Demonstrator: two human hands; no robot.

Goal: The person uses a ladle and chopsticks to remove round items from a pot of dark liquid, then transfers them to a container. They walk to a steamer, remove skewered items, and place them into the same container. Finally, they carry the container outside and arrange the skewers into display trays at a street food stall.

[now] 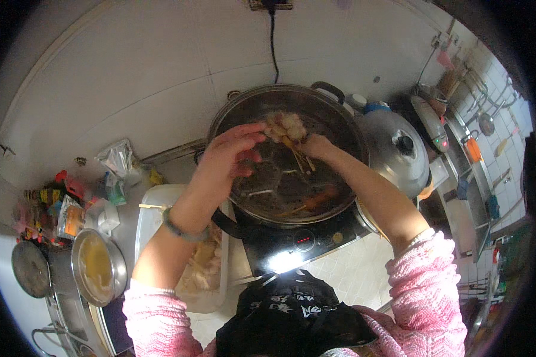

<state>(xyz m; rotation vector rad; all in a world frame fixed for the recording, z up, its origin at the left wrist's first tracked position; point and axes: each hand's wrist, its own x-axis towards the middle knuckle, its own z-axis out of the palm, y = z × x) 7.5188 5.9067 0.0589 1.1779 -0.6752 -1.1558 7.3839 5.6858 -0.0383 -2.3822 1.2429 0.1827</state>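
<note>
A large metal pot [290, 221] of dark liquid stands in front of me on a black induction cooktop [259, 252]. Over it my right hand [315, 146] grips a bundle of wooden skewers [301, 158] with pale food pieces [287, 126] at their upper end. My left hand [239, 149] hovers over the pot's left side, fingers apart and slightly curled, its fingertips close to the food. Whether they touch it I cannot tell. A reddish-brown piece [324, 196] lies in the liquid near the front rim, and a thin stick [292, 211] is beside it.
Left of the pot, a translucent plastic tub [149, 209] holds pale food pieces. Farther left are a steel bowl [120, 267] with yellowish contents and several packets [70, 216]. A domed metal lid [395, 134] stands right of the pot. The pot's black handle [228, 225] juts out front left.
</note>
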